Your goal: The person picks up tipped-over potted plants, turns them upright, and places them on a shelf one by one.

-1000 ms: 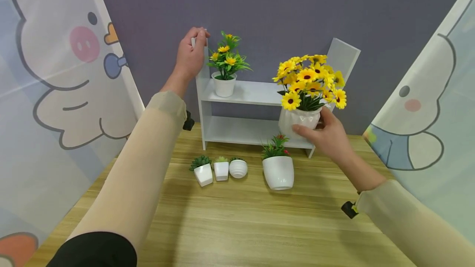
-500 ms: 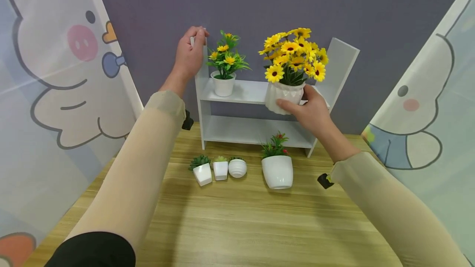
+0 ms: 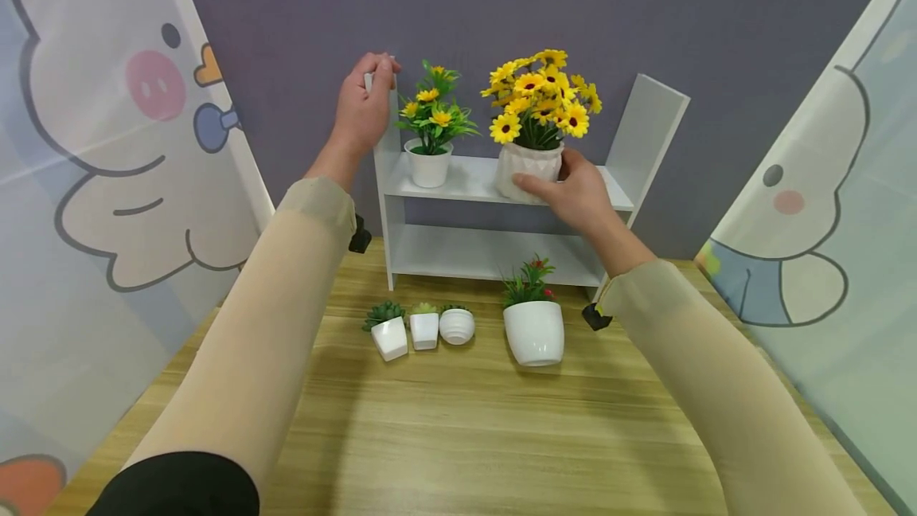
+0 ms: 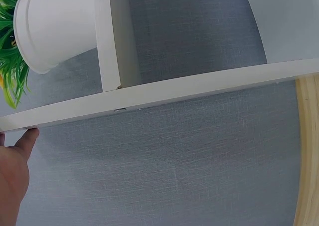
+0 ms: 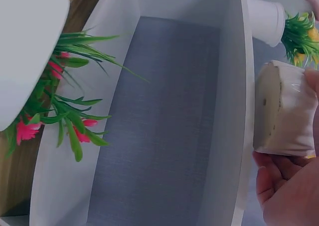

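My left hand (image 3: pixel 364 102) grips the top of the left side panel of a white two-tier shelf (image 3: pixel 494 253). In the left wrist view, fingertips (image 4: pixel 31 135) touch that panel's outer side. My right hand (image 3: pixel 583 193) holds a white fluted flowerpot (image 3: pixel 528 170) of yellow sunflowers (image 3: pixel 540 98) from its right side, thumb in front. The pot stands upright, close over the upper shelf board, and its underside (image 5: pixel 267 109) shows in the right wrist view. To its left on the upper board is a smaller white pot (image 3: pixel 430 170) with green leaves and yellow flowers.
On the wooden table (image 3: pixel 458 436) before the shelf lie three small succulent pots (image 3: pixel 390 338) and a larger white pot (image 3: pixel 534 334) with red flowers, all tipped backward. The shelf's right side panel (image 3: pixel 648 134) slants outward. Cartoon-printed sheets (image 3: pixel 795 229) flank both sides; a grey wall stands behind.
My right hand has carried the sunflower pot left and up from in front of the shelf's right end, then lowered it toward the middle of the upper board. My left hand stays on the panel.
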Demonstrator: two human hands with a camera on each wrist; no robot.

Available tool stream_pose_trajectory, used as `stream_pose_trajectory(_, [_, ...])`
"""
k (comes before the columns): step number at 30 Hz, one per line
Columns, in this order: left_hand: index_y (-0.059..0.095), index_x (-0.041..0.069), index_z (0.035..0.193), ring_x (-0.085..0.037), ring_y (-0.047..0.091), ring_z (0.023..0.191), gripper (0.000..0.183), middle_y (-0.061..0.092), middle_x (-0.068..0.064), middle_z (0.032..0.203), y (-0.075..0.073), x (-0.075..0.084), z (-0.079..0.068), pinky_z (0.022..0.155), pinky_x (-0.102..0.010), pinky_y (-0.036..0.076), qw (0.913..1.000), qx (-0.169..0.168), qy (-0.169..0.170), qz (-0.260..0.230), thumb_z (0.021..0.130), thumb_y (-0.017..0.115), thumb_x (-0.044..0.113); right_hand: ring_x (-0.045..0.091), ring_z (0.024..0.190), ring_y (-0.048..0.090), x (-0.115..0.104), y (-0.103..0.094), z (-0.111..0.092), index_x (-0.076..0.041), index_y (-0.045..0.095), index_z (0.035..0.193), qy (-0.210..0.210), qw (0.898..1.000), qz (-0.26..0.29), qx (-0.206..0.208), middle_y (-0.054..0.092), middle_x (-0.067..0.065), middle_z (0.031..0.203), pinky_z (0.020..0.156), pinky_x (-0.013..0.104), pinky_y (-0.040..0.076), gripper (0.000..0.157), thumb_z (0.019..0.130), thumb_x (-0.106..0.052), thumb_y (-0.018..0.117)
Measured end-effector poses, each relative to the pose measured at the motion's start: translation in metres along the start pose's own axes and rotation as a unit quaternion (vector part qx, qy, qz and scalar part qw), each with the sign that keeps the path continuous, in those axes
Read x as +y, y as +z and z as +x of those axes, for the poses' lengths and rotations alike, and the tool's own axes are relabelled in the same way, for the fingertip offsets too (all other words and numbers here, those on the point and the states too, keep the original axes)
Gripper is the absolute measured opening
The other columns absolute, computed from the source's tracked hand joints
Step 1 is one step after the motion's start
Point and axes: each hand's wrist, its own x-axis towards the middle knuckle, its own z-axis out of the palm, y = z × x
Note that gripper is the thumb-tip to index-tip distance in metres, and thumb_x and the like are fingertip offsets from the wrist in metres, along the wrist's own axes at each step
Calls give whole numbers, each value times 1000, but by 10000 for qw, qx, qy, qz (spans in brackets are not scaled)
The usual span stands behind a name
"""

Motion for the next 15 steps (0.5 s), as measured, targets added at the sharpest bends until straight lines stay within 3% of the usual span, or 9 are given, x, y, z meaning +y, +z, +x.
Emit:
stream_pose_trajectory(6, [59,13,108,-2,41,159,34,58,-5,162,0,0,-1,129,-26,33,10000,-33,-16,40,118,41,40,32,115,61,1,6,10,-3,49,152,69,9993,-325,-183,63,17,139,95,45,52,88,94,-62,80])
stream_pose_trajectory(15, [59,17,103,-3,43,157,31,62,-8,150,1,0,0,126,-26,36,10000,4,75,-52,118,42,38,34,127,61,-1,8,22,-3,44,159,192,9980,-491,-341,60,18,150,107,51,53,100,92,-68,80])
